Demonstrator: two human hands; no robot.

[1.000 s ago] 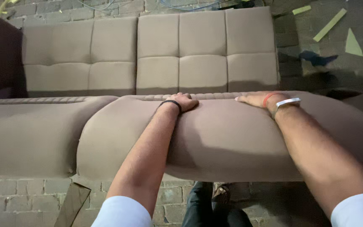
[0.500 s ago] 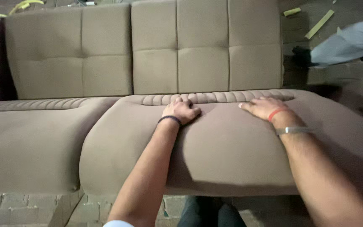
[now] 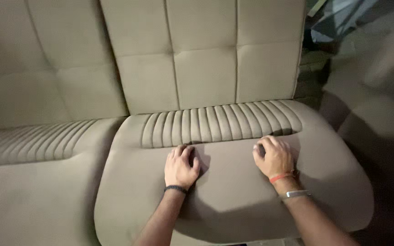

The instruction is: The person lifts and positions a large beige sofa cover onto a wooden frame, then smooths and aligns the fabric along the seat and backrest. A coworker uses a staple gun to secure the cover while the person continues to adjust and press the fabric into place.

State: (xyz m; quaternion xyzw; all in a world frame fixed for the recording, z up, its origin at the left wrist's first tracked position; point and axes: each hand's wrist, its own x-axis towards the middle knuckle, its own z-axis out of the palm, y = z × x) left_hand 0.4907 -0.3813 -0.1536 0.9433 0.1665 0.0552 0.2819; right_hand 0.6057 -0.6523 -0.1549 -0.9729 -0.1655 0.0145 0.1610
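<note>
While you leaned over the beige fabric seat cushion (image 3: 233, 200), your left hand (image 3: 180, 166) lay on it palm down, fingers curled and gripping nothing. Your right hand (image 3: 275, 157) pressed beside it likewise, fingers bent. Both sat just below the cushion's ribbed panel (image 3: 220, 124), under the tufted beige backrest (image 3: 201, 54).

**Lighting and picture quality: head view**

Illumination is dim and warm, strongest on the tufted backrest (image 3: 201, 59) and fading toward the lower corners. Light falls from above and slightly left: each hand throws a soft shadow to its right on the seat cushion (image 3: 233, 200), beside the left hand (image 3: 180, 167) and the right hand (image 3: 275, 157). The ribbed band (image 3: 220, 124) shows shallow shading between ribs. No glare. The right edge is heavily smeared by motion blur; the centre is moderately sharp, with slight grain.
</note>
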